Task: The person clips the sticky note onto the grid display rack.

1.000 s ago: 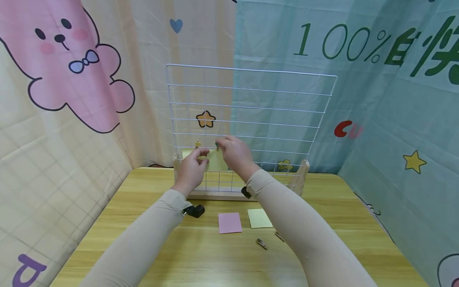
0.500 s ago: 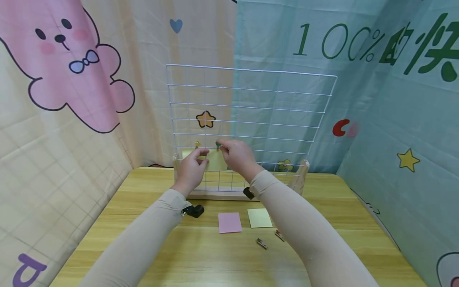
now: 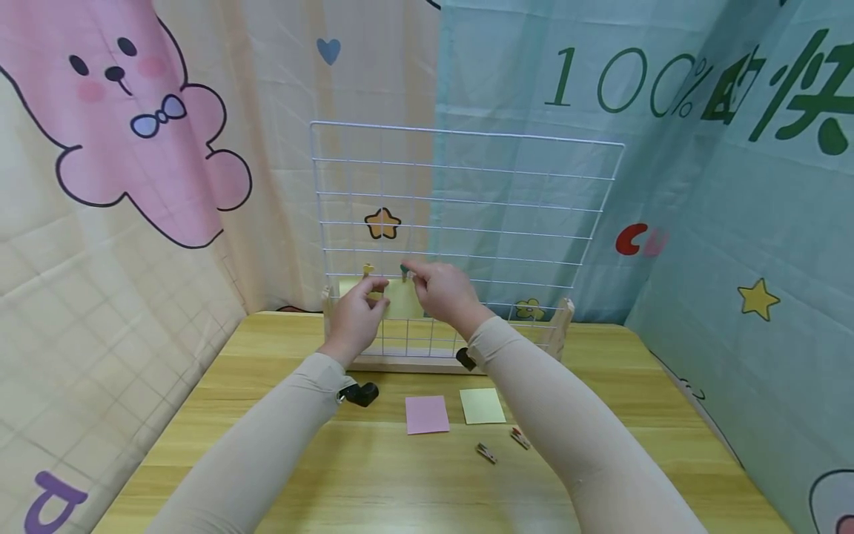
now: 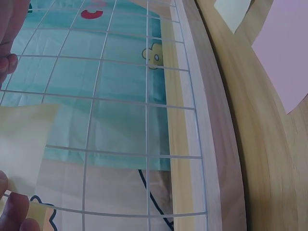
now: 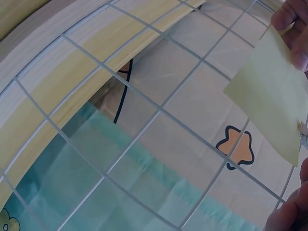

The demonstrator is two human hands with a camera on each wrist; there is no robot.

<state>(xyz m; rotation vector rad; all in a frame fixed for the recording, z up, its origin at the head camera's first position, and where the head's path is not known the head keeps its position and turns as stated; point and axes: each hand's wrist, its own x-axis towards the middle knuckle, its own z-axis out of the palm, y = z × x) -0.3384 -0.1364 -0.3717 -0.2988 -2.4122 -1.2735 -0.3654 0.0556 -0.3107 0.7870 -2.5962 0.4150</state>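
Observation:
My left hand (image 3: 356, 315) pinches the lower left of a pale yellow sticky note (image 3: 403, 300) against the white wire grid (image 3: 467, 200). A small wooden clothespin with a green top (image 3: 404, 272) sits at that note's upper edge. My right hand (image 3: 448, 293) is beside it, index fingertip at the green top. In the right wrist view the clothespin (image 5: 303, 134) shows at the frame edge, just above the right fingers. Left of this, a second yellow note (image 3: 347, 285) hangs partly behind my left hand, near a clothespin with a yellow top (image 3: 368, 269).
On the wooden table (image 3: 373, 475) lie a pink sticky note (image 3: 427, 414), a pale green-yellow note (image 3: 482, 406) and two small clothespins, one (image 3: 486, 453) left of the other (image 3: 520, 438). The grid stands in a wooden base (image 3: 407, 364). Printed curtains surround the table.
My right hand has shifted slightly right and down, and its fingers have loosened, so more of the green-topped clothespin shows. The left hand has stayed in place.

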